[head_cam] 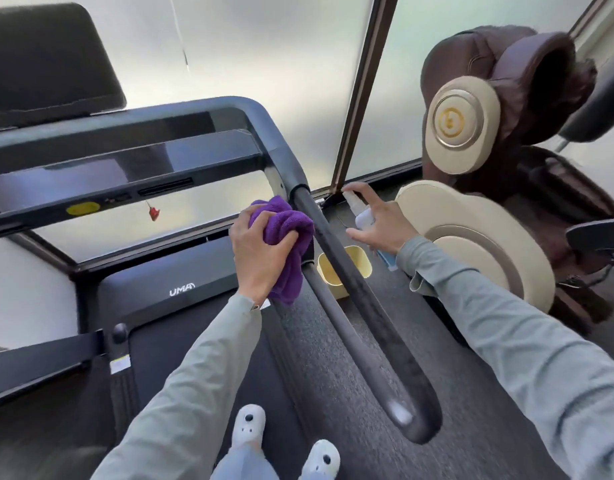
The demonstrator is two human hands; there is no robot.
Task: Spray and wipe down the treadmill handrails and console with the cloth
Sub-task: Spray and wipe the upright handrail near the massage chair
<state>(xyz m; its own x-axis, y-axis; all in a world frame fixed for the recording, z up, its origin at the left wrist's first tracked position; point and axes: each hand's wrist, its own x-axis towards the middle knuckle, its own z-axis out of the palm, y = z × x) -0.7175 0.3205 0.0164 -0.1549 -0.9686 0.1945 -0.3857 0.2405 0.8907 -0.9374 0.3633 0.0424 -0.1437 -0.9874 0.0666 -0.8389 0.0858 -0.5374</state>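
On the treadmill belt, seen from above, both hands work at the right handrail [361, 306], a dark padded bar that runs from the frame's corner back toward the person. The left hand [260, 251] is curled around a bunched purple cloth [284, 230], thumb over the folds, and holds it against the inner side of the rail near its upper end; a tail of cloth hangs below the wrist. The right hand [378, 220] grips a small spray bottle [362, 216] on the outer side of the same rail, fingers wrapped round the pale body with the forefinger stretched up over the nozzle (whether it is pressing cannot be told). Nozzle and cloth sit just apart, the bar between them. The console [125, 171] stretches away to the left of the cloth. Beyond the rail stand a yellow bin [362, 259] and a brown massage chair [499, 140].
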